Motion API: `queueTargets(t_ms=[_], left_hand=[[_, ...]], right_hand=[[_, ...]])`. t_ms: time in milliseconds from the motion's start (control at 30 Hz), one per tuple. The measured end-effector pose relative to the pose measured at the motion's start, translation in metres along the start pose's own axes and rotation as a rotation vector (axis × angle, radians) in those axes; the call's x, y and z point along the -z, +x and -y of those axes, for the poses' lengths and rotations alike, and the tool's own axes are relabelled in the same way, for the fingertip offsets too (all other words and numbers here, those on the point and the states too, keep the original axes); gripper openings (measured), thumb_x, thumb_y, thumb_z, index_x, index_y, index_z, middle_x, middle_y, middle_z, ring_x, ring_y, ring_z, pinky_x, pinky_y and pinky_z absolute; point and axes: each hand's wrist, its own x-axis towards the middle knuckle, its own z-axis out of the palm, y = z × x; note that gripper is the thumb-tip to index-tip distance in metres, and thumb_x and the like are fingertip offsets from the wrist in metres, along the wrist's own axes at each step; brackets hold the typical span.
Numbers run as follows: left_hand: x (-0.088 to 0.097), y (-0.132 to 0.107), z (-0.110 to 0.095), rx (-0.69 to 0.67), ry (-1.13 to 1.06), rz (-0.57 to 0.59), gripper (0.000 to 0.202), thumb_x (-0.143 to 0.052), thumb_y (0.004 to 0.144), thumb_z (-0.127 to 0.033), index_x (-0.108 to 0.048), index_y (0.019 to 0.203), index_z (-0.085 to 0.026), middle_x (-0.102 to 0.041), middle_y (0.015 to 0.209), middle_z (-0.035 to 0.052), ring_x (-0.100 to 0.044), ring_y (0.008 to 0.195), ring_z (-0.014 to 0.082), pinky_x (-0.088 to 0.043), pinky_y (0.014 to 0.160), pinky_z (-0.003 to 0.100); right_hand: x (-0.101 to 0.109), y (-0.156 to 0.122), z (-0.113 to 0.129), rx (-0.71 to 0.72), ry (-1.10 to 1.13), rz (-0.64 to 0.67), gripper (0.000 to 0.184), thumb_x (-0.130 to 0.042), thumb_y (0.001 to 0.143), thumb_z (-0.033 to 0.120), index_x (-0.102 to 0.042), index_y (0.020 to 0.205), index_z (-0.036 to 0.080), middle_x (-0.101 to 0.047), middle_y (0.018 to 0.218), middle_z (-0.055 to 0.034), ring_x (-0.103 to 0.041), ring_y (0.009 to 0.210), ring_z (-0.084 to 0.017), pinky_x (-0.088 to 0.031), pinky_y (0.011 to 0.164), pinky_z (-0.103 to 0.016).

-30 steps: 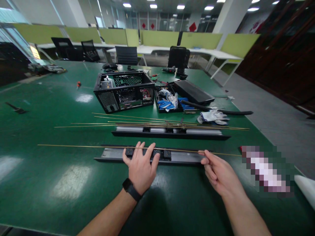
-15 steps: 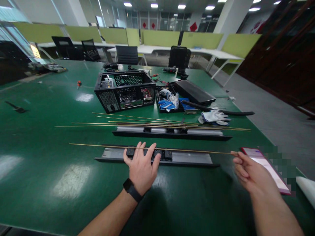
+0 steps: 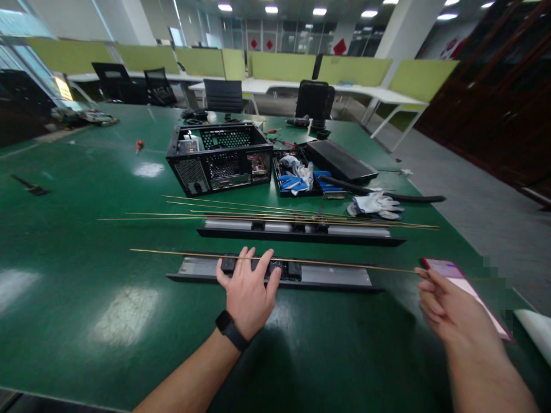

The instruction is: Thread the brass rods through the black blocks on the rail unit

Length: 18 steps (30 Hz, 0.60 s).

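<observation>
My left hand [image 3: 248,289] lies flat with fingers spread on the near black and grey rail [image 3: 327,276], over its dark middle clips. A long thin brass rod [image 3: 181,254] runs across the top of that rail, under my left fingertips. My right hand [image 3: 447,310] pinches the rod's right end, next to a phone [image 3: 473,295] lying on the green table [image 3: 86,275]. A black watch sits on my left wrist.
A second rail [image 3: 301,232] lies further back with several brass rods [image 3: 258,212] across it. Behind stand an open black computer case [image 3: 219,158], a tray with blue and white gloves [image 3: 295,175], a black flat panel [image 3: 340,160], white gloves [image 3: 374,205] and office chairs.
My right hand has drawn the brass rod to the right along the rail, so its left end now sits much nearer the rail. My left hand has stayed put.
</observation>
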Motion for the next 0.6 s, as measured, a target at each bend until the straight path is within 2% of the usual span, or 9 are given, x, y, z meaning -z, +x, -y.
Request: queueTargets(t_ms=[133,267,433,600], left_hand=[[0.001,0.000,-0.001,0.001,0.000,-0.001,0.038,-0.050,0.104,-0.044,-0.065,0.138,-0.034,-0.065,0.144,0.0147,-0.052,0.144,0.0334,-0.006,0.121,0.071],[0.001,-0.001,-0.001,0.001,-0.002,0.007,0.038,-0.049,0.105,-0.044,-0.065,0.138,-0.034,-0.065,0.145,0.0147,-0.051,0.144,0.0330,-0.007,0.120,0.071],[0.001,-0.001,0.000,-0.004,0.000,-0.002,0.039,-0.048,0.105,-0.045,-0.065,0.138,-0.034,-0.065,0.144,0.0152,-0.052,0.144,0.0332,-0.007,0.120,0.071],[0.000,0.000,0.000,-0.014,0.007,-0.009,0.038,-0.049,0.104,-0.045,-0.066,0.137,-0.033,-0.065,0.144,0.0150,-0.052,0.143,0.0343,-0.007,0.120,0.071]], right_hand=[[-0.023,-0.023,-0.006,-0.073,-0.019,0.083,0.013,-0.063,0.094,0.019,-0.072,0.088,0.013,-0.057,0.061,0.0032,-0.028,0.026,-0.003,-0.019,0.020,-0.016],[-0.042,-0.038,-0.018,-0.068,-0.035,0.158,0.013,-0.068,0.091,0.022,-0.073,0.093,0.010,-0.061,0.064,0.0014,-0.029,0.028,-0.002,-0.019,0.022,-0.015],[-0.062,-0.055,-0.039,-0.054,-0.079,0.296,0.028,-0.078,0.085,0.034,-0.074,0.099,0.011,-0.065,0.066,-0.0013,-0.031,0.029,-0.003,-0.020,0.024,-0.015],[-0.082,-0.071,-0.054,-0.069,-0.089,0.381,0.040,-0.085,0.079,0.045,-0.073,0.099,0.013,-0.068,0.069,-0.0022,-0.031,0.030,-0.002,-0.019,0.025,-0.016]])
